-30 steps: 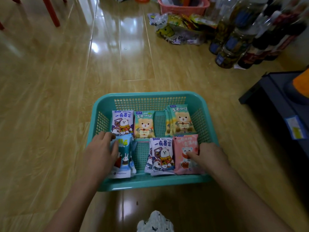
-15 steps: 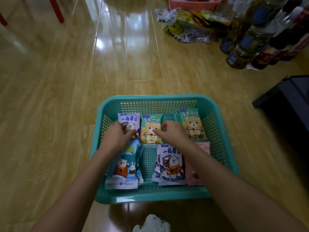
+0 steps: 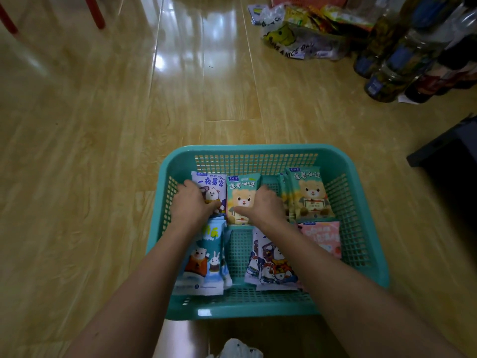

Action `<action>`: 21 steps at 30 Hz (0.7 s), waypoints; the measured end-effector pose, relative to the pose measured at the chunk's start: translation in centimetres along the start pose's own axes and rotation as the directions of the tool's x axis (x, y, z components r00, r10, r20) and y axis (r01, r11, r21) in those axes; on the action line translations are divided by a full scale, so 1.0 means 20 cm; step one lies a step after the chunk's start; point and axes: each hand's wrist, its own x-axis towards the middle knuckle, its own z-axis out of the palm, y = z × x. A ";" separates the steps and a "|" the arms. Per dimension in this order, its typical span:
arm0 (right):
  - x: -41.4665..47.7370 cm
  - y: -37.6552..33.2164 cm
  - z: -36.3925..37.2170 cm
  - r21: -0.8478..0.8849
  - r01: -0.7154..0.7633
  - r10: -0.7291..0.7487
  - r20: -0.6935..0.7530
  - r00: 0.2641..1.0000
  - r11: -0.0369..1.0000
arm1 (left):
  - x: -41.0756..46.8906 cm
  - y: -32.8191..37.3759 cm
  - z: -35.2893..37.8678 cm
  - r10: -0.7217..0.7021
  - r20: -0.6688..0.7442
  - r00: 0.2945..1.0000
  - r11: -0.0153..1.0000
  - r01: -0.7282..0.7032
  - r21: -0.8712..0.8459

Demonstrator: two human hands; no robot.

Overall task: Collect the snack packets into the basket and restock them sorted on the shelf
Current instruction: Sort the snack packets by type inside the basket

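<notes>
I see a room in a home or small shop: glossy wooden floor [image 3: 103,151], drink bottles [image 3: 392,73] standing on it, a plastic bag of snacks [image 3: 296,45], red chair legs [image 3: 94,11]

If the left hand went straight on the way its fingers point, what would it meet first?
Left hand, gripping the lavender packet, would probably meet the teal basket's far mesh wall first; depth unclear.

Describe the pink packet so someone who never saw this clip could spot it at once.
Find the teal basket on the wooden floor. In its near-right part lies the pink packet. It is the only pink one; the packets around it are teal, blue or lilac.
</notes>
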 end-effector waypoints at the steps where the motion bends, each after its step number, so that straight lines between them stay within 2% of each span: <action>1: 0.00 -0.01 0.00 -0.002 0.010 -0.010 -0.013 1.000 1.000 | 0.01 0.00 0.00 -0.012 0.011 1.000 1.000 0.012 -0.016; 4: -0.01 -0.02 -0.03 0.026 0.055 -0.054 -0.048 0.997 0.998 | 0.02 0.00 -0.01 -0.031 0.046 0.998 0.995 0.036 -0.097; 8: -0.04 0.02 -0.09 0.210 0.083 -0.063 -0.097 0.993 0.974 | 0.01 0.01 -0.04 0.007 0.048 0.999 0.955 0.007 -0.297; 12: -0.11 0.08 -0.21 0.469 0.155 -0.083 -0.171 0.982 0.870 | -0.02 0.02 -0.11 0.190 -0.099 0.977 0.911 -0.213 -0.352; 15: -0.17 0.19 -0.33 0.622 0.183 -0.057 -0.216 0.975 0.761 | -0.08 0.02 -0.17 0.224 -0.222 0.949 0.823 -0.306 -0.478; 17: -0.18 0.28 -0.38 0.653 0.153 -0.011 -0.216 0.976 0.742 | -0.12 0.02 -0.18 0.207 -0.230 0.951 0.770 -0.303 -0.561; 21: -0.16 0.43 -0.39 0.593 0.037 0.089 -0.181 0.979 0.804 | -0.24 0.01 -0.15 0.189 -0.105 0.976 0.646 -0.205 -0.735</action>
